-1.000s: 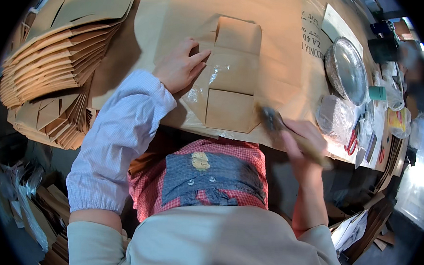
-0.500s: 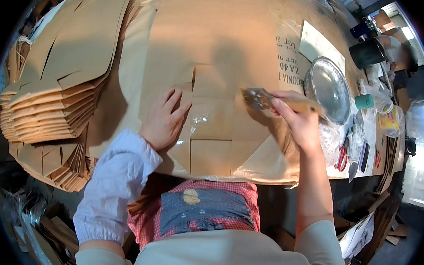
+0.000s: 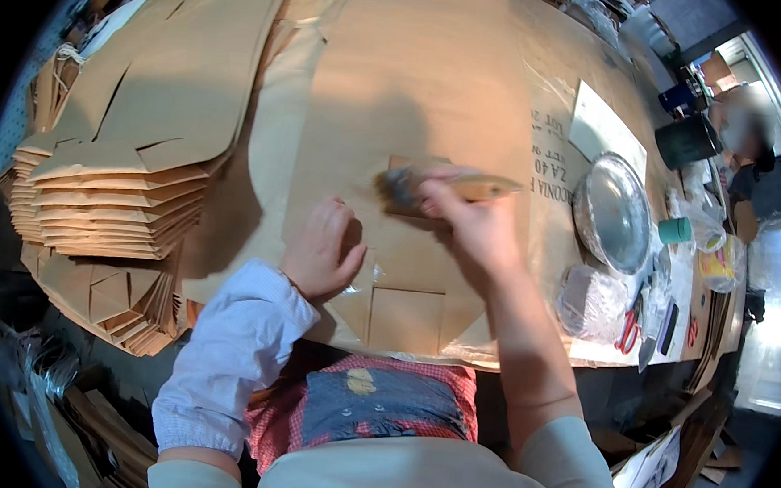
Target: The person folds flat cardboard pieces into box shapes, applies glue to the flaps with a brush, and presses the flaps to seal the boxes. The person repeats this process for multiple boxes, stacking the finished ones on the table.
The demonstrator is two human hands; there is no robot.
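Observation:
My right hand (image 3: 468, 217) grips the wooden handle of a flat brush (image 3: 492, 189), blurred by motion. Its dark bristles meet a brown paper bag (image 3: 420, 58) laid out before me, over a folded flap. Fingers loosely bent and thumb apart, my left hand (image 3: 323, 251) rests on the bag's left part and holds nothing. Near the table's front edge, a square fold (image 3: 406, 321) shows at the bag's end, with shiny wet-looking spots just above it. The brush and right hand partly hide the upper flap.
Folded brown paper bags (image 3: 125, 205) are stacked at left. A metal bowl (image 3: 613, 213) stands at right beside a white sheet (image 3: 608, 128), a plastic-wrapped bundle (image 3: 591, 303), red-handled scissors (image 3: 628, 333) and a green cap (image 3: 674, 230). A person (image 3: 746, 127) is at the far right.
My right hand has swept the brush leftward across the bag onto the flap. My left hand's spread fingers have drawn in and bent. The whole view has shifted slightly.

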